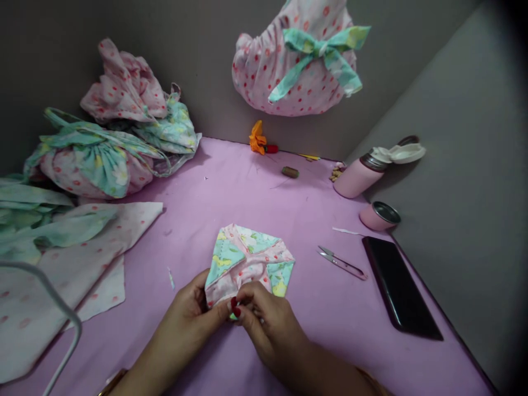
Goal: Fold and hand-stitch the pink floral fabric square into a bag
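Observation:
A small patchwork piece (pixel 247 256) in mint floral and pink dotted cloth lies near the front middle of the table. My left hand (pixel 198 311) is closed on its lower left edge, thumb on top. At the lower edge of the cloth, my right hand (pixel 266 319) is pinched, its fingertips meeting the left thumb tip. Whatever sits between the right fingertips is too small to make out. Open thread snips (pixel 342 264) rest to the right of the cloth.
Left are dotted fabric (pixel 53 275), a white cable (pixel 66 308) and cloth bundles (pixel 99 159). A bow-tied bundle (pixel 297 71) is at the back. A thread spool (pixel 290 172), pink flask (pixel 358 177), cup (pixel 379 215) and black phone (pixel 400 286) stand or lie right.

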Motion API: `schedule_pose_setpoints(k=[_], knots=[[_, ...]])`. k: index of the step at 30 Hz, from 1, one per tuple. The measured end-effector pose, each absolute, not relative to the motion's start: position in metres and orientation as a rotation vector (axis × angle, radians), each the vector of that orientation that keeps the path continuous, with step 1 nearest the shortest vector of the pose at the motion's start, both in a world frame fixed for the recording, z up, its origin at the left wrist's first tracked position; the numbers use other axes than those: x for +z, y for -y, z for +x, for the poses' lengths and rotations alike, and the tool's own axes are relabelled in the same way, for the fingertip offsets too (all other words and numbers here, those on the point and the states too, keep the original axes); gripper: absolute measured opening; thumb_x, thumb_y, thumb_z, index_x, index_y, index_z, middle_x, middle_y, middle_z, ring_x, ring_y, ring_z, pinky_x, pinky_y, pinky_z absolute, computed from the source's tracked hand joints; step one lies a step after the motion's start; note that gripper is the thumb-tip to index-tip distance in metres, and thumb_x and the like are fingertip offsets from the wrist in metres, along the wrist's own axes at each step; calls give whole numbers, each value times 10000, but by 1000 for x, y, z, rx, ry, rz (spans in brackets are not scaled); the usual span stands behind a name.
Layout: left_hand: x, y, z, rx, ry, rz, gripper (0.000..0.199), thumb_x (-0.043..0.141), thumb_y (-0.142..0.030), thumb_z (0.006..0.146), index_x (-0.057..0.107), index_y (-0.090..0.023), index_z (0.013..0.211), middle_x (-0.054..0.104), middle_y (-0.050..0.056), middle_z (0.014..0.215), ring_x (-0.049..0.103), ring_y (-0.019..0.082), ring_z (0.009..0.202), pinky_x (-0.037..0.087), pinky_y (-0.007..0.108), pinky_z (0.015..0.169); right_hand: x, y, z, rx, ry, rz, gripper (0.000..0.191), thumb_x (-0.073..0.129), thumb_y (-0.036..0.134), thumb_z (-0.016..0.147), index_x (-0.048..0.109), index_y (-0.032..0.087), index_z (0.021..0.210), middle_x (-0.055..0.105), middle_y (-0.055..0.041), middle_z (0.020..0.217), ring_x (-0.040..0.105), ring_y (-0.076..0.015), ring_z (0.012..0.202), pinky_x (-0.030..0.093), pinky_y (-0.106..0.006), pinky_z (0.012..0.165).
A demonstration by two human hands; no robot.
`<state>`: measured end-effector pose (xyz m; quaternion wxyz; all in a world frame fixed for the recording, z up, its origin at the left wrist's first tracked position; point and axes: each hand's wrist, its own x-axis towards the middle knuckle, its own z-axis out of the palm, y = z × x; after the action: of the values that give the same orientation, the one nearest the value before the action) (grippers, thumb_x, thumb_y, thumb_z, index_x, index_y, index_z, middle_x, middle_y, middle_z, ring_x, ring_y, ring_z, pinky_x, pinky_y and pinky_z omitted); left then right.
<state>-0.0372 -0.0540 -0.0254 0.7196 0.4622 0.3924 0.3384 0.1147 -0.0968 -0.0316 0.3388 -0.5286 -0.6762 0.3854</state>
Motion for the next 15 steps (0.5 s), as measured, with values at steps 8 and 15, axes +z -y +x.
schedule_pose_setpoints(k=[8,15], knots=[[-22,54,-34,729,-949,1110,241,650,-175,706,604,-213,939,688,-1,811,601,190,771,467,284,706,-31,97,115,836,1945,-1407,113,381,162,874,493,178,886,560,-23,740,525,-143,646,392,-253,586],[-22,55,-34,718,-921,1079,291,644,-166,712,606,-211,997,703,26,916,615,211,822,469,321,763,-25,96,115,770,1804,-1370,205,353,127,882,511,182,763,502,-30,757,487,-143,703,388,-250,618]])
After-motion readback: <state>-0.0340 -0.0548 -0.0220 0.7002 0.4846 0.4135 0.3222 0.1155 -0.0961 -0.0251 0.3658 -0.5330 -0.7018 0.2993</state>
